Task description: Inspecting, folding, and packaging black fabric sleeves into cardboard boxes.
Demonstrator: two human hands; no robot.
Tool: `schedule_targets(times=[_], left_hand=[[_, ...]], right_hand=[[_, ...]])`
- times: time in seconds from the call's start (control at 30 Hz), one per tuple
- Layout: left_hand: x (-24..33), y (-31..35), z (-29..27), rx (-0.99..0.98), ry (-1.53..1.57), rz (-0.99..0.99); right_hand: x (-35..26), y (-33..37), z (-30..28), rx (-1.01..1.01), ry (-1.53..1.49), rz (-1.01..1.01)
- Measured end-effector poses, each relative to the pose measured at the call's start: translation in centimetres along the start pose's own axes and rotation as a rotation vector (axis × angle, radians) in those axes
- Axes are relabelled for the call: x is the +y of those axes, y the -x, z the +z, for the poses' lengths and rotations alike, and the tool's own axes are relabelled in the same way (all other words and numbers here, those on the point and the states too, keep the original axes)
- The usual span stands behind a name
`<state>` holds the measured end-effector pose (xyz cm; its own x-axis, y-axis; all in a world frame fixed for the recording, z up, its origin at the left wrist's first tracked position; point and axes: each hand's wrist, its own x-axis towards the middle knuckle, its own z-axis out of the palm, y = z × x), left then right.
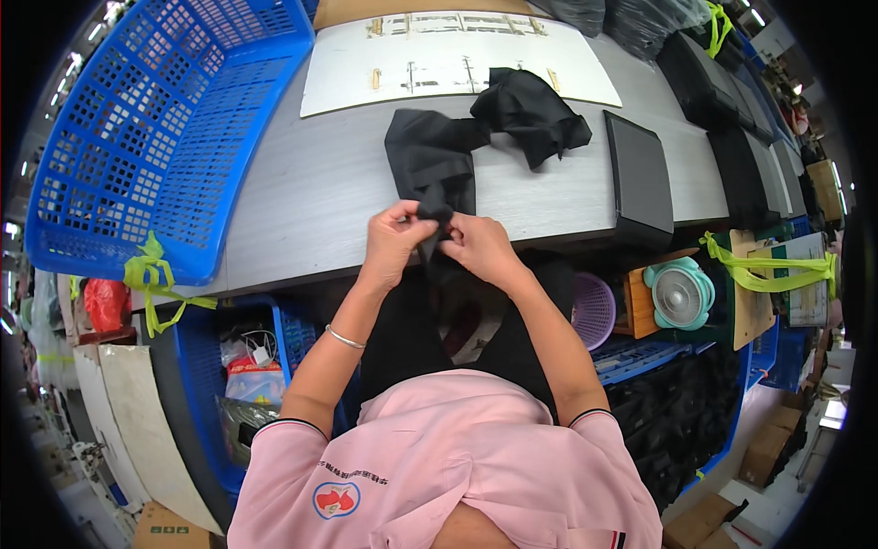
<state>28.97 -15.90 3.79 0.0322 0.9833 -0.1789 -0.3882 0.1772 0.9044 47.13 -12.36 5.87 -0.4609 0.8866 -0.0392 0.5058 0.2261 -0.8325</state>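
Note:
A black piece of fabric [430, 160] lies partly on the grey table and hangs over its front edge. At that edge my left hand [394, 242] pinches a gathered part of it between thumb and fingers. Close beside it, my right hand [480, 249] grips the same fabric, fingers bent around the cloth. Exactly how the cloth is folded between the fingertips is too small to tell. A second crumpled black fabric piece [530, 114] rests just beyond, to the right, touching or overlapping the first.
At the left stands a large blue plastic basket [197, 183]. A white board [466, 59] lies at the table's back. Black panels [640, 178] stack to the right. Under the table are a purple basket [593, 311], a teal fan [679, 293] and a blue crate of black material [677, 403].

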Motion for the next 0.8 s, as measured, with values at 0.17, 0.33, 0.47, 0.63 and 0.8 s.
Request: schedule_targets(times=[0.17, 0.33, 0.47, 0.63, 0.8], left_hand=[[1.3, 0.3, -2.7, 0.504, -0.521, 0.522], [0.4, 2.0, 0.6, 0.443, -0.449, 0.424], [-0.9, 2.4, 1.5, 0.399, -0.356, 0.332], [-0.2, 1.9, 2.2, 0.52, -0.379, 0.316], [-0.8, 1.5, 2.2, 0.487, -0.49, 0.396]], right_hand=[[2.7, 0.5, -1.8, 0.61, 0.053, 0.071], [1.8, 1.4, -1.3, 0.557, -0.316, 0.175], [2.1, 2.2, -0.2, 0.477, -0.277, 0.086], [2.2, 2.0, 0.1, 0.339, -0.068, 0.106], [3.5, 0.8, -1.9, 0.602, 0.19, 0.259]])
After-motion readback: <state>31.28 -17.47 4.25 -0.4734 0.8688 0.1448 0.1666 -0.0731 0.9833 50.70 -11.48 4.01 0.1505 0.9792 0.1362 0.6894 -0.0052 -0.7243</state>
